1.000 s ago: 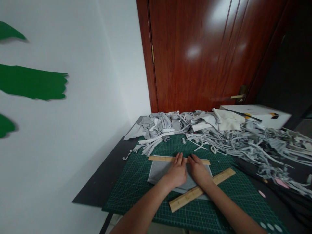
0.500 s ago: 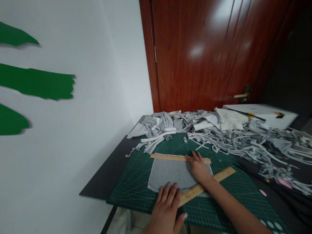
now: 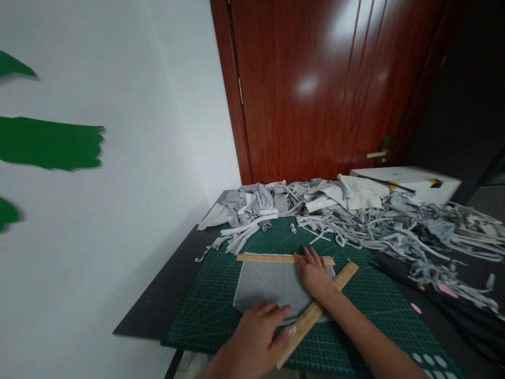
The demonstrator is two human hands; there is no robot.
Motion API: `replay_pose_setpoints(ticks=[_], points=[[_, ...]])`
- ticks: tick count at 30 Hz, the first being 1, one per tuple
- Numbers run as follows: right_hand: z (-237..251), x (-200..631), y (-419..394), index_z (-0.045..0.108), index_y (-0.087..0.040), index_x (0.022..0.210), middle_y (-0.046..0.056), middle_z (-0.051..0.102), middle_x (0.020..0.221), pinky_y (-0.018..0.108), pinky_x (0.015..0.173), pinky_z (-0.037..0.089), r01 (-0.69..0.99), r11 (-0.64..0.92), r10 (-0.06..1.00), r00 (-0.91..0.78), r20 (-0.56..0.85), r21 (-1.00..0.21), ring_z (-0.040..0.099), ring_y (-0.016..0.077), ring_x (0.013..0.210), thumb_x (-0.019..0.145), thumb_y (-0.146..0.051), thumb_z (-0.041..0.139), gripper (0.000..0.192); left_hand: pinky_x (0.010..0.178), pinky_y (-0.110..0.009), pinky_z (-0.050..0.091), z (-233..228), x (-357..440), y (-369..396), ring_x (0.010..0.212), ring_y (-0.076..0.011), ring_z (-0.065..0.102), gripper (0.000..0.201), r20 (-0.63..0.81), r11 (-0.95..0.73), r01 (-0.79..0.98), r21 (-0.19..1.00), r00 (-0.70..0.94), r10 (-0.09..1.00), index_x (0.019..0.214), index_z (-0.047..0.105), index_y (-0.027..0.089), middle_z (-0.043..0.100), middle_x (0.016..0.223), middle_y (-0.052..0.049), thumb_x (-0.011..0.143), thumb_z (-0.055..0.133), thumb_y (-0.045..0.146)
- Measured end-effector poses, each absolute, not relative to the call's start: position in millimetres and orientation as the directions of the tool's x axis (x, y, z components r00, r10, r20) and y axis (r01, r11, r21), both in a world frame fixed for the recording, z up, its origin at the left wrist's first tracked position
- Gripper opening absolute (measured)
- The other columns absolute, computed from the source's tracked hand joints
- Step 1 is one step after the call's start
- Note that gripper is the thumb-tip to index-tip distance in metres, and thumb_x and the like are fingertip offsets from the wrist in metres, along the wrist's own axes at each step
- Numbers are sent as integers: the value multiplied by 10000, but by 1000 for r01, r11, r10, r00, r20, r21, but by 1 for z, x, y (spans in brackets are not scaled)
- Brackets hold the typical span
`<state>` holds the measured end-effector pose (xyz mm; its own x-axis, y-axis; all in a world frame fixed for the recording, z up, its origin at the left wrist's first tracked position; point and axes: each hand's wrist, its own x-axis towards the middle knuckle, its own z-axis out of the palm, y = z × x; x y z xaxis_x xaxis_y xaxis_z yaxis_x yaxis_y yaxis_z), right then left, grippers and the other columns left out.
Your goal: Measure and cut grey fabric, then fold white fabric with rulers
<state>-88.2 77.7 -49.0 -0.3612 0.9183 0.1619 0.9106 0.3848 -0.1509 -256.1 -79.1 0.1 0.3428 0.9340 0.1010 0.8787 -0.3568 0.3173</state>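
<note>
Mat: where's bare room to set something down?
Free: the mat left of the grey fabric, and its near right corner beyond the slanted ruler. Crowded: the scrap pile along the far edge and right side.

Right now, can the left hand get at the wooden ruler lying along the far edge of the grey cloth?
Probably yes. The left hand rests at the near edge of the grey cloth, and only flat cloth lies between it and the far ruler. The right hand covers only that ruler's right part.
</note>
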Motion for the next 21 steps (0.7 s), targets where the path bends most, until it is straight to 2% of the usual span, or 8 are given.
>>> replay_pose_setpoints(ticks=[1,3,6,9,14,17,21], points=[[-49,-88,77,457,-257,1384,136,368,1485,493,1056,263,909,389,916,-364,169,-148,263,319,1383,948,-221,349,451,870,-278,482,6,-257,-65,957,-185,616,375,88,-314,885,342,303,949,1260,555,262,651,1088,-39,968,340,360],[-51,-87,78,462,-256,1381,146,375,1478,494,1049,271,905,400,910,-374,180,-146,270,325,1379,948,-221,350,449,854,-282,486,12,-261,-35,929,-186,622,360,97,-245,920,307,226,969,1225,585,221,650,1047,-54,944,365,270],[-54,-87,79,459,-253,1383,158,379,1473,491,1049,272,902,408,905,-379,194,-142,271,331,1378,945,-219,351,452,986,-323,415,3,-269,1,1111,-213,541,360,189,-235,956,177,201,961,1218,589,187,586,1203,-80,896,432,217],[-55,-88,79,446,-252,1391,155,373,1477,490,1059,259,907,397,911,-370,184,-143,261,334,1382,944,-223,349,458,1073,-428,320,-16,-278,16,1260,-275,412,436,219,-206,976,66,187,958,1314,514,178,469,1378,-101,901,463,307],[-53,-91,79,443,-253,1394,140,358,1487,485,1074,248,914,375,924,-355,141,-156,249,331,1386,937,-216,346,469,1053,-650,212,-43,-292,15,1382,-360,191,570,183,-154,987,46,144,972,1447,307,332,284,1524,-6,926,354,559],[-56,-90,79,429,-251,1402,138,345,1494,481,1085,238,912,379,922,-358,148,-154,240,325,1391,940,-227,347,470,1041,-684,191,-47,-297,15,1397,-367,139,631,161,-176,983,57,165,973,1469,217,367,216,1546,21,906,327,629],[-61,-88,79,423,-252,1406,145,355,1487,484,1083,249,909,395,912,-370,176,-136,246,329,1387,942,-227,347,470,1051,-674,188,-45,-298,16,1401,-362,130,660,160,-187,981,52,177,971,1477,165,374,194,1552,27,897,307,655]])
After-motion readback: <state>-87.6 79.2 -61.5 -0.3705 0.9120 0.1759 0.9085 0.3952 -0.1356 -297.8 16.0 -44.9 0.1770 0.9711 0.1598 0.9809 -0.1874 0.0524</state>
